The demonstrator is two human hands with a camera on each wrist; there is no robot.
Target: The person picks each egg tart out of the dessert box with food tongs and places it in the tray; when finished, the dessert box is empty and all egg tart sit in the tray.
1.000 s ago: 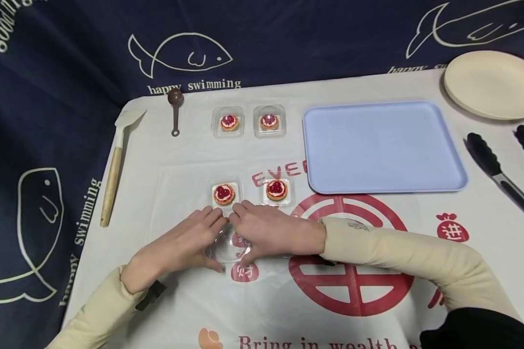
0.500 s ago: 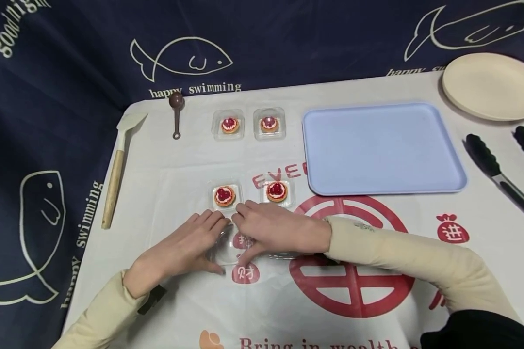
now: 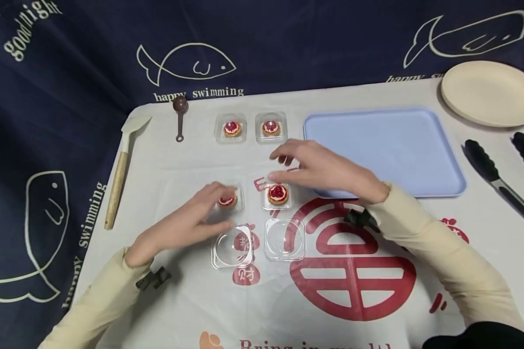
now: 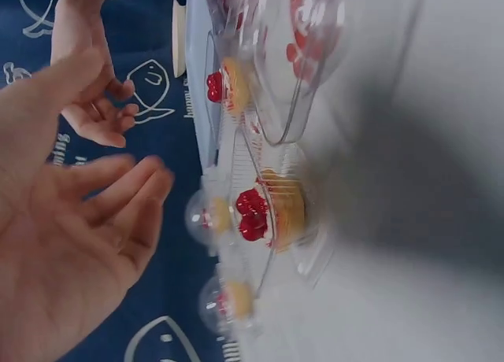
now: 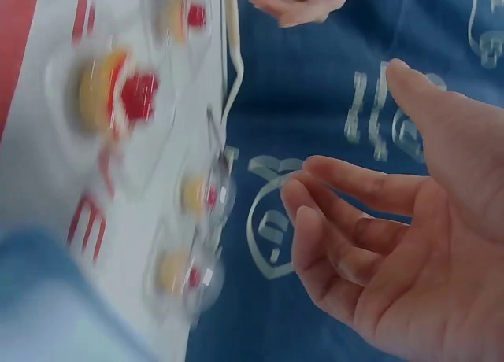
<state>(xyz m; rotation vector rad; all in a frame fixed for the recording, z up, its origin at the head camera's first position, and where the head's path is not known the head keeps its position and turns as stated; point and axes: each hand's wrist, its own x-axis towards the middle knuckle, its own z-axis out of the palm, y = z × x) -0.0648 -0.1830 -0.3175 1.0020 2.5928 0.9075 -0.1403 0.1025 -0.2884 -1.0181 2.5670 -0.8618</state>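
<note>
My left hand (image 3: 185,225) hovers with relaxed fingers over the front-left tart (image 3: 227,200), partly hiding it and its clear plastic base. Two clear lids, the left one (image 3: 232,249) and the right one (image 3: 285,240), lie side by side nearer to me. My right hand (image 3: 329,167), empty with loosely bent fingers, is raised beyond the front-right tart (image 3: 277,194), overlapping the tray's corner in the head view. That tart sits in a clear base without a lid. Farther back, two domed clear boxes, left (image 3: 230,128) and right (image 3: 271,127), each hold a red-topped tart.
A light blue tray (image 3: 388,150) lies at the right, a cream plate (image 3: 491,94) behind it. Black-tipped tongs (image 3: 482,157) are at the far right. At the left lie a wooden-handled spatula (image 3: 115,194) and a brown measuring spoon (image 3: 180,118). A dark blue fish-print cloth (image 3: 288,43) hangs behind.
Both hands have lifted off the clear lids, which now show side by side. My right hand has moved away and to the right; my left hand has risen slightly forward over the front-left tart.
</note>
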